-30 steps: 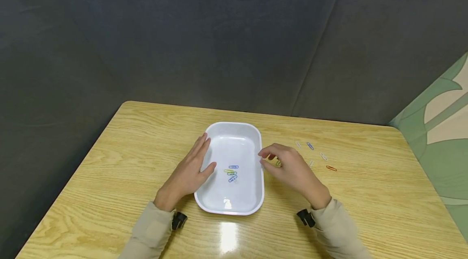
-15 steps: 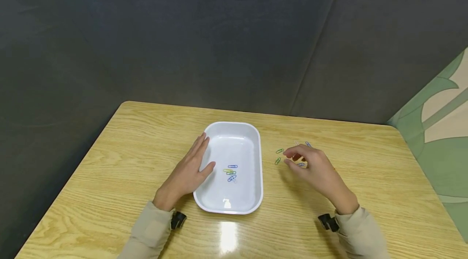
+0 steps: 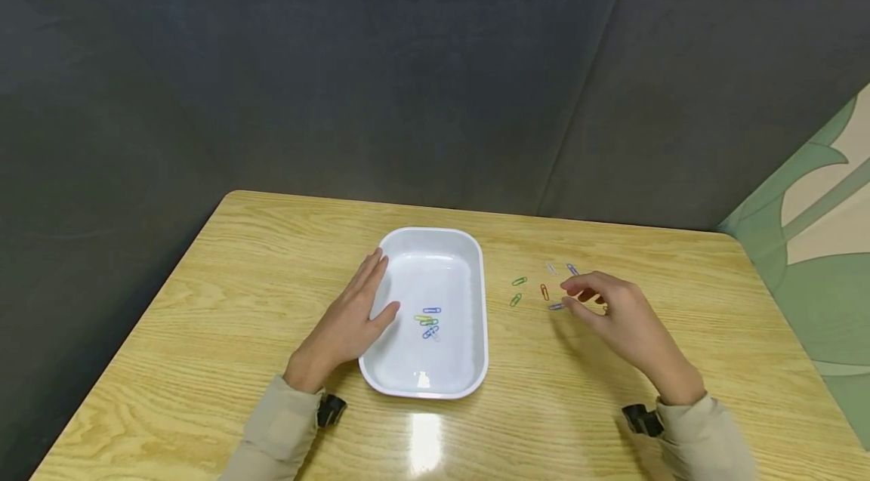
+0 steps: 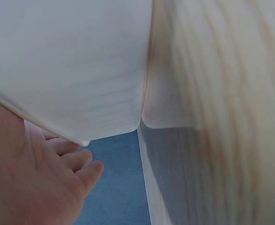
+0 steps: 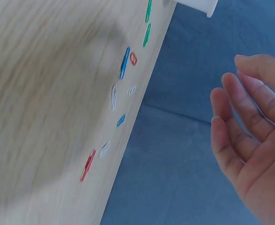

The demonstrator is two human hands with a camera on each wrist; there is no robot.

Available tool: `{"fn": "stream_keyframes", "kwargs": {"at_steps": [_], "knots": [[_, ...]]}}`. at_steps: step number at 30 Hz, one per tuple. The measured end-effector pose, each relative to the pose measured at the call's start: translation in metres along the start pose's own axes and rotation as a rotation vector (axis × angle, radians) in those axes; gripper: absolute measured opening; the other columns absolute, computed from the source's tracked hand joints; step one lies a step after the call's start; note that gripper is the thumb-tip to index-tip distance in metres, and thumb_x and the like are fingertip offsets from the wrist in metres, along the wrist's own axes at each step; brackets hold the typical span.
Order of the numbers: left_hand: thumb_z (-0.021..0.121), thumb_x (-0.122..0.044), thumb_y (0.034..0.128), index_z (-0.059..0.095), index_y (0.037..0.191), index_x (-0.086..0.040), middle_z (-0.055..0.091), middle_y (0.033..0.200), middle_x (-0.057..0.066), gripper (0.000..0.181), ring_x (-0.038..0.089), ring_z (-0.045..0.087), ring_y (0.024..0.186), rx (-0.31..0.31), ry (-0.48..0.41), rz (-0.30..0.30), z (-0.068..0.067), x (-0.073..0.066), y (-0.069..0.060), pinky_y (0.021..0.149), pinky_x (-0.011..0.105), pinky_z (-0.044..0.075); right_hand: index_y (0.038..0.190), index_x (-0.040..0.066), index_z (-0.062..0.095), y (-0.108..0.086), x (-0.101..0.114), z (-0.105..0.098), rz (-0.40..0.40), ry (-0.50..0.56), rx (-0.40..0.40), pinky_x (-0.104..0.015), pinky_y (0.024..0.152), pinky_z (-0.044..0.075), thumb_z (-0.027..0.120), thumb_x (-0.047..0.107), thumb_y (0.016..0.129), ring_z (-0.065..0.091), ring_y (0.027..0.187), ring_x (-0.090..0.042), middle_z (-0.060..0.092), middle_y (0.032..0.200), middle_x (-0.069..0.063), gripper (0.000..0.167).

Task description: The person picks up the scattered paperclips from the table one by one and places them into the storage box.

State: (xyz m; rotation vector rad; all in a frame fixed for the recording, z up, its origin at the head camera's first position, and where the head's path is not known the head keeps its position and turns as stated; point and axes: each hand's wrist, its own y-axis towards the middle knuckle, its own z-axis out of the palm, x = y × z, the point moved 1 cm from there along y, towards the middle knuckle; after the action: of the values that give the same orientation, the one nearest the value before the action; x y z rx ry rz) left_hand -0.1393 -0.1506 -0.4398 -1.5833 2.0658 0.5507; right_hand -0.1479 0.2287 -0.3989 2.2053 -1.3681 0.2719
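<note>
Right of the glossy white rectangular tray (image 3: 448,368): right hand (image 3: 621,315), fingers loosely curved, gap narrow, empty. Blue looped wire paper clip (image 3: 556,306) just tray-side of them. Left hand (image 3: 343,322) straight-fingered along tray's left rim.

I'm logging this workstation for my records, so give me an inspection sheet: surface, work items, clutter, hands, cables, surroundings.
Surface: wood-grain table, glossy in front.
Job's things: white tray holding a small group of paperclips; green, red, blue and white loose clips on the table to its right.
Clutter: nothing seen beyond those.
Left hand: along the tray's left rim, fingers straight, thumb over the inside.
Right hand: by a blue loose clip, fingers loosely curved, nothing visible in its grasp.
Cables: nothing seen.
Surroundings: dark cloth behind; green-and-beige panel at far right.
</note>
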Motion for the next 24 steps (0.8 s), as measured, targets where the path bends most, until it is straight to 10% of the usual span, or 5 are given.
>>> {"fn": "stream_keyframes", "kwargs": {"at_steps": [24], "knots": [[0.054, -0.035, 0.1002, 0.019, 0.158, -0.004, 0.01, 0.168, 0.01, 0.075, 0.031, 0.012, 0.155, -0.019, 0.002, 0.007, 0.0, 0.001, 0.0, 0.125, 0.049, 0.019, 0.105, 0.008, 0.074, -0.02, -0.04, -0.022, 0.049, -0.053, 0.023, -0.024, 0.062, 0.05, 0.078, 0.008, 0.083, 0.067, 0.08, -0.023, 0.075, 0.097, -0.005, 0.023]]}}
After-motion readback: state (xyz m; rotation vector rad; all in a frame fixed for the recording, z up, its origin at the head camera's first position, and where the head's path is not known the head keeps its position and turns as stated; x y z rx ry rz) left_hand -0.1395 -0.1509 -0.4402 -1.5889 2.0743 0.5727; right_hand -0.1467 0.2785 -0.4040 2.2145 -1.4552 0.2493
